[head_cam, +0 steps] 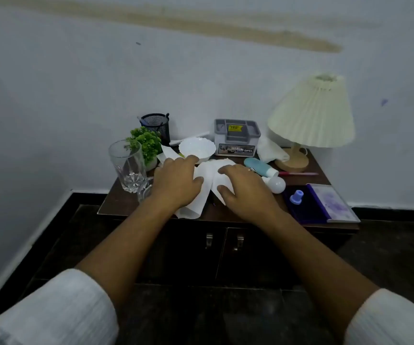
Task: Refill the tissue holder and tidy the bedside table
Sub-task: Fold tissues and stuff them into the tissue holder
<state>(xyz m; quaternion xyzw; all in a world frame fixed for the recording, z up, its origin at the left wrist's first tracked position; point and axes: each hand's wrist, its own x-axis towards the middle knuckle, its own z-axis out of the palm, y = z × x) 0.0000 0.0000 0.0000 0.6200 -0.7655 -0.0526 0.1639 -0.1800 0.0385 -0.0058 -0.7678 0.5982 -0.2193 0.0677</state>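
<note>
Cluttered dark bedside table (126,202) against pale wall. Left hand (176,185) and right hand (245,192), fingers spread, lie flat on loose white tissues (207,175) mid-table. Grey tissue holder (237,138) behind. Best: square stack before lifting.

Bedside table of dark wood, crowded with paper, glass and plastic things.

The table (308,179) has a smooth, slightly glossy wood top. Thin matt white tissues (207,175) lie on it. A clear glass tumbler (127,165) shines; the pen cup (157,124) is black metal mesh. The lamp (311,113) has a pleated cloth shade and wooden base; the organizer (237,138) is grey plastic.
</note>
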